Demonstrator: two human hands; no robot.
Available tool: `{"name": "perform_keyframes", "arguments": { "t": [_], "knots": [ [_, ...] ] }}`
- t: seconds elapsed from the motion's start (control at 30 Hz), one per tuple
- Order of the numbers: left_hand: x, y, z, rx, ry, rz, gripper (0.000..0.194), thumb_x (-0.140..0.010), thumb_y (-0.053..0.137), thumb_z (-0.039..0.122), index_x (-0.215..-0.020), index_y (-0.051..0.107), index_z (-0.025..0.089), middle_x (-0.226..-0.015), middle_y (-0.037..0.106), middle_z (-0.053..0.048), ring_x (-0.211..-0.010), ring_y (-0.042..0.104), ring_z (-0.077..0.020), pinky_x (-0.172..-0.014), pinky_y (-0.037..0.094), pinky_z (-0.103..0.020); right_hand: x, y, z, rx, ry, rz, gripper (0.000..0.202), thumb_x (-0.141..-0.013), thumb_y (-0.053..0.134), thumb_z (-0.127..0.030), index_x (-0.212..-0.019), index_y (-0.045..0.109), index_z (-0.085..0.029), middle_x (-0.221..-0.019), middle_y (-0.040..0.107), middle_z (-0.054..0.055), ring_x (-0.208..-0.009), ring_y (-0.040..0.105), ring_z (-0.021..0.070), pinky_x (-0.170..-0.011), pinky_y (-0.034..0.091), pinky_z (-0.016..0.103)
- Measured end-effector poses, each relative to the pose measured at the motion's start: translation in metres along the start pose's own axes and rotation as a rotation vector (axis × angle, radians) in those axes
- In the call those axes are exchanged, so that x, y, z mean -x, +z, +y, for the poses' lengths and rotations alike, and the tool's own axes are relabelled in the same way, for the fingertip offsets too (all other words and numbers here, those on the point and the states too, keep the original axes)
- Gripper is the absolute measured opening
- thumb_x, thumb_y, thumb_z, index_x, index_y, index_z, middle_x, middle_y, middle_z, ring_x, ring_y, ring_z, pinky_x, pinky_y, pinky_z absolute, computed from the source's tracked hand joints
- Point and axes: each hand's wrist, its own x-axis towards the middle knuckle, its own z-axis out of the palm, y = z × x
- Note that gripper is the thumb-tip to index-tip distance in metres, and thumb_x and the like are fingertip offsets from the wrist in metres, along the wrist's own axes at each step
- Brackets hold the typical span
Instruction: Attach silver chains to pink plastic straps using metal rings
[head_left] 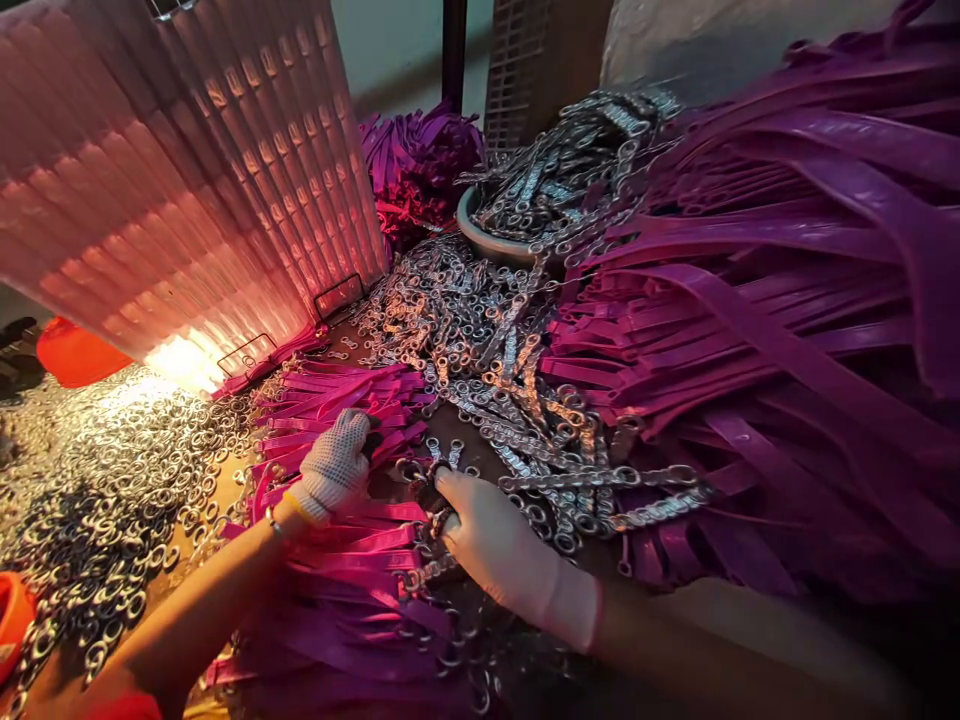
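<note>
My right hand (491, 540) is clamping metal links (429, 496) between thumb and fingers, beside the magenta straps (349, 395) lying on the counter (229, 482). My left hand (336, 465) is reaching over those straps; I cannot tell its grip.

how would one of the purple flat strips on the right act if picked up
The purple flat strips would probably flop, since several bend and droop over the pile. They might slide a little, as their surfaces look smooth and shiny. Each is likely light, being thin and narrow.
</note>
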Motion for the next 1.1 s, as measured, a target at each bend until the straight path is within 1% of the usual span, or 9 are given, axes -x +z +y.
{"name": "perform_keyframes", "arguments": {
  "t": [0.1, 0.27, 0.37, 0.47, 0.6, 0.67, 0.73, 0.9, 1.1],
  "knots": [
    [-0.019, -0.006, -0.017, -0.321, 0.098, 0.08, 0.016, -0.074, 0.069, 0.006, -0.088, 0.067, 0.014, -0.099, 0.056, -0.007, -0.076, 0.053, -0.0135, -0.061, 0.037, -0.022, 0.001, -0.01, -0.001, 0.049, -0.009, -0.054, 0.025, -0.076, 0.048, -0.003, -0.089, 0.064, -0.018, -0.085, 0.073, 0.008, -0.074, 0.063, 0.0176, -0.063, 0.033, 0.027],
    [-0.017, 0.004, -0.024, -0.579, 0.219, 0.14, 0.012, -0.09, 0.053, 0.011, -0.084, 0.064, 0.011, -0.1, 0.052, -0.007, -0.076, 0.052, -0.0123, -0.061, 0.034, -0.021, 0.01, -0.013, -0.007, 0.215, -0.025, -0.122, 0.027, -0.078, 0.049, -0.009, -0.096, 0.066, -0.018, -0.079, 0.074, 0.007, -0.069, 0.065, 0.0183, -0.058, 0.027, 0.03],
    [-0.02, 0.008, -0.022, -0.69, 0.262, 0.114, 0.014, -0.088, 0.053, 0.009, -0.079, 0.063, 0.01, -0.102, 0.056, -0.012, -0.098, 0.055, -0.024, -0.081, 0.043, -0.03, 0.012, -0.007, -0.007, 0.252, -0.074, -0.103, 0.028, -0.078, 0.049, -0.009, -0.096, 0.068, -0.019, -0.083, 0.074, 0.007, -0.073, 0.065, 0.0175, -0.061, 0.031, 0.028],
    [-0.027, 0.005, -0.021, -0.724, 0.294, 0.059, 0.014, -0.081, 0.055, 0.003, -0.077, 0.064, 0.013, -0.11, 0.061, -0.016, -0.117, 0.049, -0.0323, -0.103, 0.037, -0.046, 0.012, -0.004, -0.004, 0.141, -0.175, 0.002, 0.031, -0.077, 0.049, -0.006, -0.095, 0.069, -0.02, -0.093, 0.074, 0.007, -0.082, 0.064, 0.0174, -0.069, 0.038, 0.025],
    [-0.02, -0.003, -0.019, -0.577, 0.37, 0.03, 0.029, -0.074, 0.057, 0.0, -0.095, 0.068, 0.017, -0.125, 0.06, -0.013, -0.121, 0.05, -0.0292, -0.107, 0.038, -0.045, 0.009, -0.006, 0.001, -0.069, -0.223, 0.075, 0.031, -0.079, 0.047, -0.007, -0.096, 0.069, -0.02, -0.086, 0.072, 0.005, -0.08, 0.062, 0.019, -0.071, 0.044, 0.026],
    [-0.006, -0.007, -0.018, -0.395, 0.34, 0.031, 0.036, -0.077, 0.057, 0.005, -0.109, 0.066, 0.017, -0.115, 0.064, -0.012, -0.104, 0.059, -0.0245, -0.092, 0.049, -0.038, 0.008, -0.008, 0.003, -0.105, -0.213, 0.082, 0.036, -0.076, 0.045, -0.004, -0.096, 0.069, -0.021, -0.081, 0.071, 0.004, -0.078, 0.061, 0.0194, -0.07, 0.044, 0.026],
    [0.011, -0.011, -0.016, -0.153, 0.203, -0.003, 0.034, -0.083, 0.057, 0.015, -0.116, 0.064, 0.017, -0.097, 0.068, -0.009, -0.076, 0.061, -0.0181, -0.07, 0.05, -0.031, 0.008, -0.008, 0.002, -0.087, -0.201, 0.101, 0.04, -0.071, 0.044, 0.0, -0.096, 0.068, -0.02, -0.083, 0.07, 0.004, -0.079, 0.061, 0.0196, -0.072, 0.044, 0.027],
    [0.05, -0.01, -0.003, 0.327, -0.112, -0.123, 0.032, -0.082, 0.069, 0.043, -0.089, 0.069, 0.012, -0.062, 0.06, -0.003, -0.048, 0.048, -0.0091, -0.046, 0.035, -0.022, 0.009, -0.006, -0.011, 0.096, -0.209, 0.059, 0.037, -0.069, 0.043, 0.0, -0.092, 0.066, -0.017, -0.092, 0.071, 0.008, -0.085, 0.062, 0.0197, -0.075, 0.043, 0.027],
    [0.075, 0.004, 0.004, 0.537, -0.243, -0.162, 0.039, -0.074, 0.077, 0.048, -0.076, 0.062, 0.012, -0.056, 0.054, 0.0, -0.044, 0.046, -0.0068, -0.043, 0.033, -0.019, 0.016, -0.004, -0.026, 0.333, -0.213, -0.011, 0.03, -0.072, 0.048, -0.004, -0.094, 0.065, -0.016, -0.094, 0.071, 0.009, -0.082, 0.062, 0.0194, -0.069, 0.037, 0.028]
  ]
}}
